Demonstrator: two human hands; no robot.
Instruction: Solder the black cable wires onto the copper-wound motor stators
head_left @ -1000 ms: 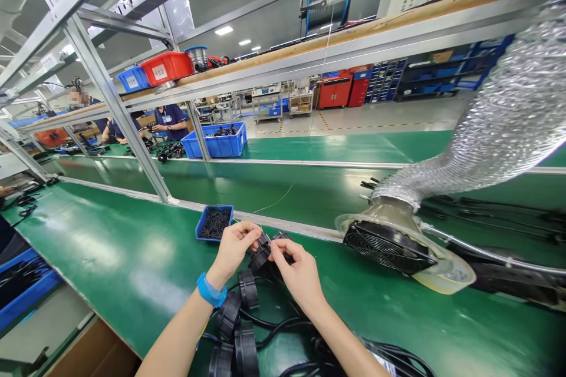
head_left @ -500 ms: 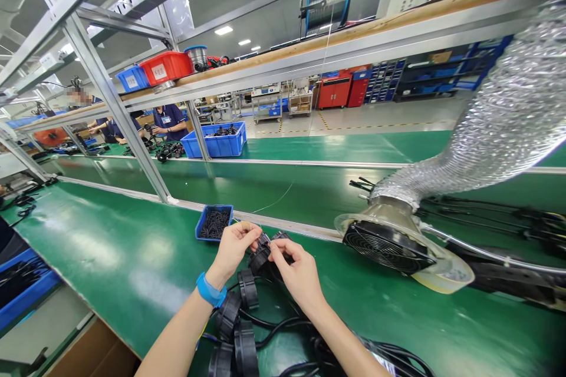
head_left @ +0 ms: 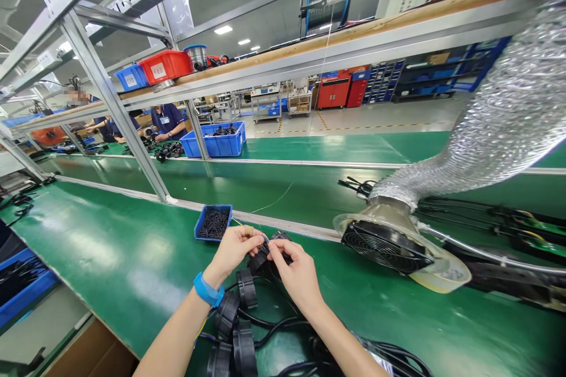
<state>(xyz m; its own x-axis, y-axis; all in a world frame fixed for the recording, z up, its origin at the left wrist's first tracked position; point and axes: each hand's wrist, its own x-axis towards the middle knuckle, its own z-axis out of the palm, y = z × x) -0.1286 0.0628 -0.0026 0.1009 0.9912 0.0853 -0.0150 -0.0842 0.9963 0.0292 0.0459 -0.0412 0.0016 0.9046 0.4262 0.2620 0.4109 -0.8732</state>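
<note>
Thin wires (head_left: 266,238), one yellow, run between my two hands above a black ribbed plastic cap (head_left: 258,260). My left hand (head_left: 239,247), with a blue band at the wrist, is closed with thumb and forefinger pinched on the wires. Opposite it, my right hand (head_left: 294,268) is also pinched, fingertips almost touching the left ones; the exact bit it grips is too small to make out. Another black cap (head_left: 282,241) sits behind the right fingers, partly hidden. Several more black caps (head_left: 244,347) with black cables (head_left: 283,324) lie below, between my forearms.
A small blue bin (head_left: 195,230) of short black pieces stands just beyond my left hand. To the right, a black fan (head_left: 387,247) hangs on a silver duct (head_left: 490,112). A metal post (head_left: 115,106) rises at left. Co-workers (head_left: 168,121) sit across the belt (head_left: 247,182).
The cables on the belt have shifted left, and green boards now show at far right. My hands stay nearly in place, the left fingertips slightly changed. A co-worker's hands have moved.
</note>
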